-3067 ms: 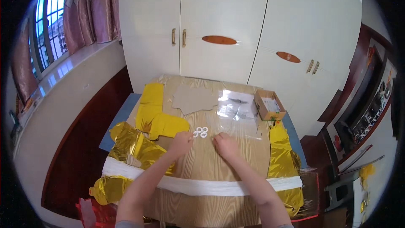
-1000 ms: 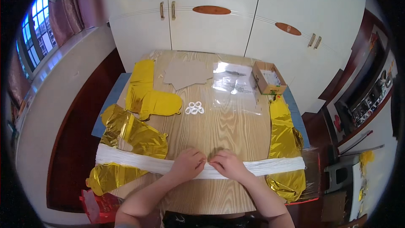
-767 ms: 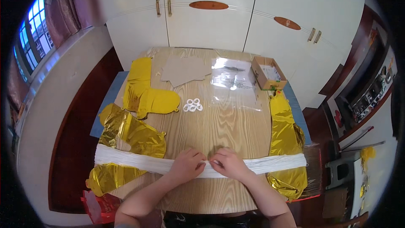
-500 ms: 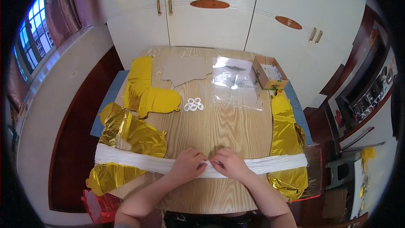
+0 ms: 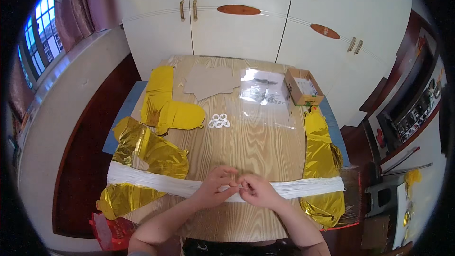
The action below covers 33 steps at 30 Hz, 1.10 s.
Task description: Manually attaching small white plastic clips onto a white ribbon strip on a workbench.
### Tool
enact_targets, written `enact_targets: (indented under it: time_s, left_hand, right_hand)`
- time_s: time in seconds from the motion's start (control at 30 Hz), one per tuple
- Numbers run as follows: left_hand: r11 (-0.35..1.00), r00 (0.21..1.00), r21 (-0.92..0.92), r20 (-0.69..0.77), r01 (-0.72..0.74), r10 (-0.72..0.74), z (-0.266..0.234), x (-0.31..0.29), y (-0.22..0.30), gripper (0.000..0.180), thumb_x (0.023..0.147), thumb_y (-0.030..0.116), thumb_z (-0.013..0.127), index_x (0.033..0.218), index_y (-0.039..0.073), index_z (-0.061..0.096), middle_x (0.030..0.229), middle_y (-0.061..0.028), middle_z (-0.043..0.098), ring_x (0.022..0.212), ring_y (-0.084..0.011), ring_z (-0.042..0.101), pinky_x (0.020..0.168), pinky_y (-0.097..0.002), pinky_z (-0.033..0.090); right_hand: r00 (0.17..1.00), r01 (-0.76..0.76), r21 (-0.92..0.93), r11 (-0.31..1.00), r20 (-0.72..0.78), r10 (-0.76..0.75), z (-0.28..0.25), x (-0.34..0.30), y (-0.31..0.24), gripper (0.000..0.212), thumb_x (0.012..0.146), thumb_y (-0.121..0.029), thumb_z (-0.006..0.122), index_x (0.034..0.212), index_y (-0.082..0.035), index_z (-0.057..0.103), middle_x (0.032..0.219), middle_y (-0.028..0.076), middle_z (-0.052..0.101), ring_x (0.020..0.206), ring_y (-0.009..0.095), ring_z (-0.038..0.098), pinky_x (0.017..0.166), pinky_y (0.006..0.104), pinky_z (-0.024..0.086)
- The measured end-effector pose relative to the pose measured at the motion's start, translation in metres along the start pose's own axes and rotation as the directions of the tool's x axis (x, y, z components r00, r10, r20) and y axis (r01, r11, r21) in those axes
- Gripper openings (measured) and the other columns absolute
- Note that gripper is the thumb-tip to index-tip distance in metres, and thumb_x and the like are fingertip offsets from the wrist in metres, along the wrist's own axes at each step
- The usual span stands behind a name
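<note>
A long bundle of white strings [image 5: 303, 188] lies across the near part of the table, over gold foil at both ends. My left hand [image 5: 215, 188] is over its middle, thumb and a finger close together at the tips, another finger stretched out. Close beside it, my right hand [image 5: 258, 191] is curled with its fingertips pinched. The fingertips of both hands nearly meet; anything between them is too small to make out. The hands hide the middle of the bundle.
Gold foil balloons lie flat at the left [image 5: 161, 149] and right [image 5: 316, 135]. Behind the hands are several white rings [image 5: 219, 121], grey cards [image 5: 211, 81], a clear plastic sleeve [image 5: 265, 97] and an open cardboard box [image 5: 303, 86]. A red bag [image 5: 111, 232] is at lower left.
The right fingers have curled in tighter and lifted a little off the bundle. My left forefinger has stretched out, and the left hand has shifted slightly right.
</note>
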<state>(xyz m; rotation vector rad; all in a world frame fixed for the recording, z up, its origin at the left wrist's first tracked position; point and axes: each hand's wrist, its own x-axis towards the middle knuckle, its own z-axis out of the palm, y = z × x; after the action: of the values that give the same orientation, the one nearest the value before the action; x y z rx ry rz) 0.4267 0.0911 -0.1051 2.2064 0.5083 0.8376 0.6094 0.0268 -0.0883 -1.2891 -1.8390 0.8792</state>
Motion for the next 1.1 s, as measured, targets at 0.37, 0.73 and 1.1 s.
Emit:
enact_targets:
  time_s: [0.37, 0.73, 1.1]
  left_hand:
    - [0.664, 0.977, -0.717, 0.143, 0.213, -0.159, 0.003, -0.01, -0.012, 0.007, 0.082, 0.013, 0.059, 0.084, 0.008, 0.064, 0.115, -0.0117, 0.045, 0.095, -0.0174, 0.05, 0.077, -0.0295, 0.039]
    - [0.584, 0.735, -0.788, -0.278, 0.193, -0.618, -0.022, 0.016, 0.014, 0.011, 0.083, 0.006, 0.052, 0.09, 0.002, 0.06, 0.097, -0.0057, 0.061, 0.084, -0.0133, 0.052, 0.073, -0.0265, 0.038]
    - [0.055, 0.953, -0.981, 0.166, 0.186, -0.252, -0.034, -0.011, -0.008, 0.015, 0.084, 0.014, 0.053, 0.075, 0.003, 0.058, 0.081, -0.0087, 0.059, 0.078, -0.0194, 0.051, 0.073, -0.0335, 0.037]
  right_hand:
    - [0.945, 0.077, 0.467, 0.881, 0.248, -0.214, 0.009, 0.001, 0.015, 0.011, 0.081, -0.004, 0.055, 0.092, -0.003, 0.056, 0.102, 0.009, 0.054, 0.095, 0.017, 0.05, 0.082, 0.0293, 0.04]
    - [0.986, -0.164, 0.565, 0.809, 0.114, 0.121, 0.006, -0.004, 0.02, 0.02, 0.09, -0.014, 0.048, 0.089, 0.002, 0.058, 0.075, 0.003, 0.058, 0.064, 0.007, 0.051, 0.063, 0.0226, 0.043]
    - [0.994, -0.098, 0.501, 0.86, 0.01, 0.107, -0.001, -0.008, 0.012, 0.014, 0.088, -0.013, 0.051, 0.083, -0.002, 0.058, 0.069, 0.004, 0.057, 0.062, 0.01, 0.053, 0.059, 0.0233, 0.043]
